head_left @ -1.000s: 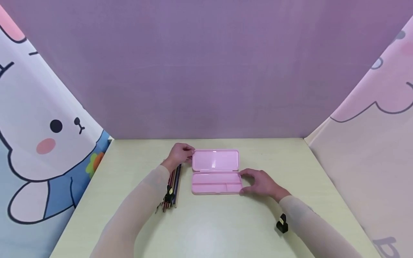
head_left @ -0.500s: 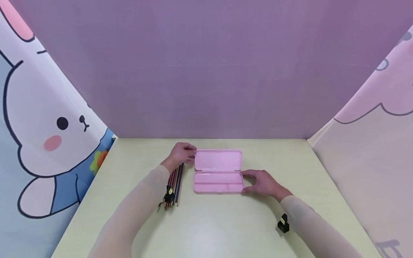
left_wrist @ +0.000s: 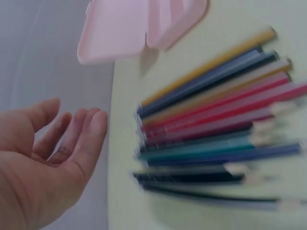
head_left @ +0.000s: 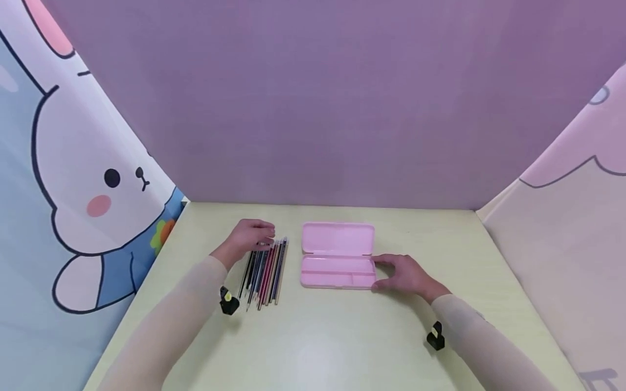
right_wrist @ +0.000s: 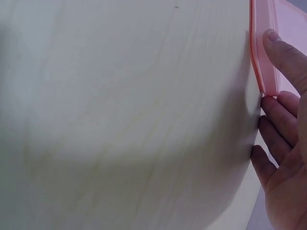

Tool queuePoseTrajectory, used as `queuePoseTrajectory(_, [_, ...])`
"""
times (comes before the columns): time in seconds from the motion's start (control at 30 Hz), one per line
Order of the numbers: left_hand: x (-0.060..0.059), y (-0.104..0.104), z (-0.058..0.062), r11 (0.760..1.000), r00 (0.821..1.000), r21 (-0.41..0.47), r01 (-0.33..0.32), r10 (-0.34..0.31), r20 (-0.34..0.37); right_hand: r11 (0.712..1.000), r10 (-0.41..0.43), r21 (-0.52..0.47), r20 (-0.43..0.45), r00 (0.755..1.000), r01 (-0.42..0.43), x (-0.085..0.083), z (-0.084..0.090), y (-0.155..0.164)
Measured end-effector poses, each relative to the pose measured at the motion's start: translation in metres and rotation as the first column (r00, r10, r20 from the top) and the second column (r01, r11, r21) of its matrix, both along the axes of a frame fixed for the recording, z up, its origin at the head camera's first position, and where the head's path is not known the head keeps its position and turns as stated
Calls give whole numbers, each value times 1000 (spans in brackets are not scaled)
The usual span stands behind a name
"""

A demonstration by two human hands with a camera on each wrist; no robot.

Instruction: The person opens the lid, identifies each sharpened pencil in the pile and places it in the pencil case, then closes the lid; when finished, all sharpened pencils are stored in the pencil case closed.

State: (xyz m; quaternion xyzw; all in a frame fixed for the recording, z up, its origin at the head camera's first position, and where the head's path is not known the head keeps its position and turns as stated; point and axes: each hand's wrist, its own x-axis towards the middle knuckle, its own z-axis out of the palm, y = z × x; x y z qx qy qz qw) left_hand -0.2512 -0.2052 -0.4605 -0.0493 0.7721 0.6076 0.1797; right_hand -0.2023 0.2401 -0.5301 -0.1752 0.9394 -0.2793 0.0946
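A pink pencil case (head_left: 337,264) lies open on the table, lid folded back and tray divided into compartments. My right hand (head_left: 405,277) holds its right end, thumb at the front corner and forefinger near the hinge; the right wrist view shows the thumb against the pink wall (right_wrist: 269,52). Left of the case, several pencils (head_left: 268,274) lie side by side in a loose row. My left hand (head_left: 246,237) is over their far ends. In the left wrist view that hand (left_wrist: 60,165) has loosely bent fingers and holds nothing, apart from the pencils (left_wrist: 211,112).
The pale wooden table (head_left: 313,342) ends at a purple back panel (head_left: 313,108). Cartoon-printed side panels stand at left (head_left: 73,179) and right (head_left: 577,228). A small black device hangs at each wrist, left (head_left: 229,301) and right (head_left: 435,336).
My left hand has left the case lid's left edge and moved left over the pencils, which now show more fully. My right hand stays at the case. The head view has shifted slightly.
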Motion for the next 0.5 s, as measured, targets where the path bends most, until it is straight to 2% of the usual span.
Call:
queuePoseTrajectory(0.07, [4, -11, -4, 1000, 1000, -11, -6, 7, 20, 1000, -5, 4, 2, 1000, 5, 0, 2, 1])
queuePoseTrajectory(0.27, [11, -37, -18, 996, 1000, -95, 5, -3, 23, 1000, -16, 5, 12, 1000, 16, 1, 5, 2])
queuePoseTrajectory(0.37, [14, -47, -26, 982, 1000, -187, 19, -18, 8, 1000, -19, -1, 21, 1000, 19, 2, 5, 0])
queuePoseTrajectory(0.5, [21, -57, -34, 950, 998, -307, 56, -66, -23, 1000, -15, -17, 28, 999, 16, 2, 5, -3])
